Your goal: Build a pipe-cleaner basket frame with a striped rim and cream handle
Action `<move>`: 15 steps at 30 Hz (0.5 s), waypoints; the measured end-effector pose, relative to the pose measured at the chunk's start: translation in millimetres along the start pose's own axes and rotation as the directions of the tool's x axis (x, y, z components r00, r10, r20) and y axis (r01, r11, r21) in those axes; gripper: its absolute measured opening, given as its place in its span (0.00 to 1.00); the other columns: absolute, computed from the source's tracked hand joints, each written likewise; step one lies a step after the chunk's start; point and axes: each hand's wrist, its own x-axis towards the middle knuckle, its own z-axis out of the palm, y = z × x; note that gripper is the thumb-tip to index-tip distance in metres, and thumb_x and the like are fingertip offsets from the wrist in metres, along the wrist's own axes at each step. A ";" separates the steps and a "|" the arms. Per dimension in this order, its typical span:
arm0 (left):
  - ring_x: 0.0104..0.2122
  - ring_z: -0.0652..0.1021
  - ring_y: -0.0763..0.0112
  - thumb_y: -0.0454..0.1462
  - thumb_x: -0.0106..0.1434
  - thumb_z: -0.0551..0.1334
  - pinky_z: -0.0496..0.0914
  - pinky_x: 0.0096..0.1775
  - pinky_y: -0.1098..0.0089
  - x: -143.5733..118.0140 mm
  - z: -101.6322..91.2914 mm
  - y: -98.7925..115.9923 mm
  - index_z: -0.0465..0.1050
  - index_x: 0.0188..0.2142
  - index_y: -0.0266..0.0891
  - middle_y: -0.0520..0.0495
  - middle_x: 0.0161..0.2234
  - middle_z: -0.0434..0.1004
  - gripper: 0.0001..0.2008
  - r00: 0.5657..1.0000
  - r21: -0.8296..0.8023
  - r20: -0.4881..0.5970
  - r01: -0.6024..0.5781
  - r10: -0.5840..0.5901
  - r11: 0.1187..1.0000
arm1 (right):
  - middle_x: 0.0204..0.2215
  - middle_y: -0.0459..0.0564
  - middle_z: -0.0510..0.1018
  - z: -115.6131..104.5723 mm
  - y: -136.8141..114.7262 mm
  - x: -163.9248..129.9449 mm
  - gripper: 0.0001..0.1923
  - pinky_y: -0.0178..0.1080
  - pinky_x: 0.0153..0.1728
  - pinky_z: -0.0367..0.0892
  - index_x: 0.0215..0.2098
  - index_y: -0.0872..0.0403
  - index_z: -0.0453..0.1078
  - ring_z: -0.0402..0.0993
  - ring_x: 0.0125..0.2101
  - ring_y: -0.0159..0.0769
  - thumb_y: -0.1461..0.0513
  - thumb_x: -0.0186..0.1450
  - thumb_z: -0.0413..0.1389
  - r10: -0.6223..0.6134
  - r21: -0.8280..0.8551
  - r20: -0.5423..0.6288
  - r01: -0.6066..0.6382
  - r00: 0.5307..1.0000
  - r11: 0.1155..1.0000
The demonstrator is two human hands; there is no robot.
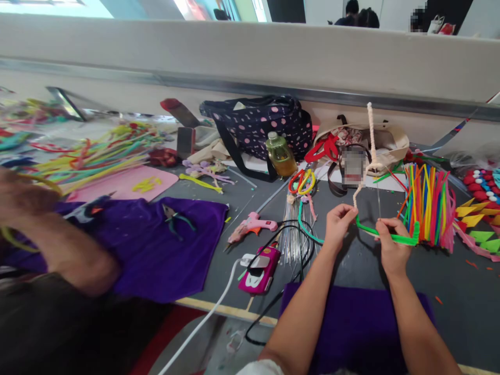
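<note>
Above the dark table, my left hand point(339, 225) pinches the joint where a white twisted pipe cleaner point(372, 140) meets a green pipe cleaner point(406, 239). The white one rises to a tall upright tip and bends down to my fingers. My right hand point(395, 246) is closed on the middle of the green length, whose far end turns up at the right. A thin wire point(378, 198) stands up from my right fingertips; its lower end is hidden. Just beyond my right hand stands a bundle of colourful pipe cleaners point(427, 203).
A pink glue gun point(252, 228), a magenta pouch point(260, 273) with cables and several bare wires point(295, 234) lie left of my arms. Behind are a polka-dot bag point(261, 122) and a bottle point(280, 154). Pliers point(175, 221) rest on purple cloth point(156, 265) beside a co-worker's arm point(74, 245).
</note>
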 end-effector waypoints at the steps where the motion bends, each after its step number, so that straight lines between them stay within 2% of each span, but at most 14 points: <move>1: 0.20 0.66 0.79 0.43 0.49 0.68 0.61 0.25 0.75 1.2 -2.6 1.0 0.72 0.25 0.35 0.54 0.19 0.67 0.13 0.998 -0.054 0.037 0.057 -0.055 0.997 | 0.26 0.44 0.72 -1.2 0.8 2.4 0.06 0.34 0.19 0.64 0.31 0.53 0.70 0.67 0.20 0.28 0.58 0.60 0.59 0.062 0.056 -0.019 -0.061 0.998 0.997; 5: 0.18 0.66 0.80 0.42 0.46 0.72 0.65 0.26 0.74 3.6 -11.1 2.8 0.71 0.25 0.35 0.54 0.18 0.66 0.15 0.958 -0.231 0.204 0.248 -0.203 0.941 | 0.25 0.44 0.72 -5.7 4.8 11.1 0.09 0.33 0.17 0.63 0.31 0.53 0.70 0.67 0.21 0.29 0.57 0.55 0.62 0.224 0.243 -0.023 -0.212 0.974 0.947; 9: 0.19 0.67 0.81 0.41 0.43 0.74 0.69 0.30 0.71 2.2 -13.1 1.9 0.69 0.25 0.35 0.55 0.20 0.66 0.17 0.901 -0.325 0.335 0.386 -0.277 0.863 | 0.25 0.44 0.72 -8.1 5.1 14.7 0.10 0.31 0.15 0.63 0.30 0.53 0.70 0.67 0.22 0.29 0.57 0.53 0.63 0.270 0.287 0.007 -0.260 0.963 0.922; 12: 0.20 0.67 0.81 0.42 0.41 0.74 0.69 0.31 0.72 1.2 -12.4 0.6 0.69 0.25 0.34 0.54 0.21 0.66 0.19 0.880 -0.346 0.371 0.429 -0.298 0.835 | 0.25 0.43 0.71 -8.8 4.0 15.2 0.10 0.31 0.15 0.62 0.29 0.54 0.70 0.66 0.21 0.28 0.58 0.53 0.63 0.288 0.303 0.016 -0.279 0.958 0.911; 15: 0.20 0.67 0.81 0.43 0.40 0.75 0.68 0.29 0.73 1.4 -12.2 -0.6 0.69 0.26 0.34 0.53 0.22 0.66 0.20 0.878 -0.331 0.361 0.436 -0.315 0.837 | 0.25 0.43 0.71 -9.2 3.5 15.7 0.11 0.30 0.15 0.62 0.29 0.54 0.69 0.66 0.21 0.27 0.57 0.53 0.63 0.298 0.309 0.023 -0.290 0.954 0.906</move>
